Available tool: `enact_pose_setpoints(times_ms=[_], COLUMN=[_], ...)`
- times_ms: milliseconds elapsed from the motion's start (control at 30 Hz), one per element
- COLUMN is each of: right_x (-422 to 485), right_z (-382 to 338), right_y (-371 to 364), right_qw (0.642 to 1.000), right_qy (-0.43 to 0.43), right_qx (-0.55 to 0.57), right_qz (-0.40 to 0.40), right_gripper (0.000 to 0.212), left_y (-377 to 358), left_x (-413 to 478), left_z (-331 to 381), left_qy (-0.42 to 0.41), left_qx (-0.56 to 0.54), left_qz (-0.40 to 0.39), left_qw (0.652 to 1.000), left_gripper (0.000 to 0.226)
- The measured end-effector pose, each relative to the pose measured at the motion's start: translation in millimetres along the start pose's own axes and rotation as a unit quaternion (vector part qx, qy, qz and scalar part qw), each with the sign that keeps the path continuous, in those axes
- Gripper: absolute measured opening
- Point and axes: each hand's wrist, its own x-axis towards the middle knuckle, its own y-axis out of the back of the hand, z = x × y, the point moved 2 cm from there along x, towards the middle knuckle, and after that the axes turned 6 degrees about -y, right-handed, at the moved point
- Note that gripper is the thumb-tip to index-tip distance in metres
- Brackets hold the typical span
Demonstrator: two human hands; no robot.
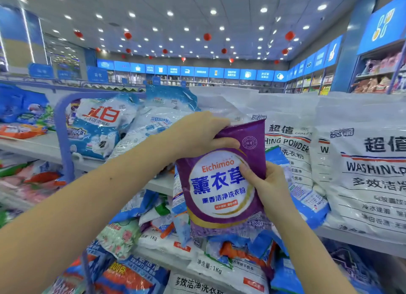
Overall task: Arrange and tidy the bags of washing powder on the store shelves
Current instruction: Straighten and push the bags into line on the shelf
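— While both hands are raised in front of the shelves, what are they holding?

— I have one purple bag (222, 184) of washing powder between them. It is upright with its label facing me, and it sits just toward 4 o'clock from the middle of my view. I cannot tell whether its bottom edge touches the packs below it.

— How is each hand set?

— My left hand (197, 135) grips the bag's top edge at about 11 o'clock, with the fingers curled over the top and the thumb across the front. My right hand (268, 188) pinches the side at 3 o'clock, with the thumb pressed on the label and the fingers behind the bag.

— What is around it?

— At 3 o'clock, large white bags (369, 173) printed "WASHING POWDER" stand side by side on the upper shelf (33, 146), right behind the purple one. At 10 o'clock a blue-and-white bag (98, 127) with red characters leans on that same shelf, just past a blue upright (62, 135). From 6 to 8 o'clock, mixed bags (219, 269) lie jumbled on the lower shelf, some marked 1Kg.

— And further back?

— Toward 12 o'clock I see red lanterns (207, 36) hanging from the ceiling, above a row of blue signs (230, 73) along the far wall.
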Motion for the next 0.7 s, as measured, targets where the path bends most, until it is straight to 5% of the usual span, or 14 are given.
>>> enact_pose_setpoints(times_ms=[167,300,400,500,633,700], right_x=[9,18,24,27,23,22], right_z=[10,19,23,29,44,55], right_y=[-67,-131,-188,-256,-356,-408], right_qw=[0.999,0.996,0.992,0.983,0.970,0.967], right_qy=[0.021,0.006,-0.002,-0.019,-0.061,-0.074], right_qx=[0.026,0.083,0.121,0.165,0.204,0.210], right_qz=[-0.010,-0.024,-0.038,-0.077,-0.121,-0.127], right_gripper=[0.010,0.009,0.009,0.010,0.010,0.010], left_y=[18,19,4,-6,8,17], left_x=[-68,-158,-222,-272,-331,-366], left_z=[-46,-85,-107,-125,-160,-190], left_qy=[0.087,0.233,0.343,0.364,0.387,0.403], left_qx=[-0.045,-0.191,-0.299,-0.392,-0.438,-0.410], left_qz=[0.174,0.360,0.370,0.351,0.403,0.415], left_qw=[0.980,0.883,0.810,0.769,0.704,0.705], left_gripper=[0.070,0.062,0.065,0.078,0.034,0.031])
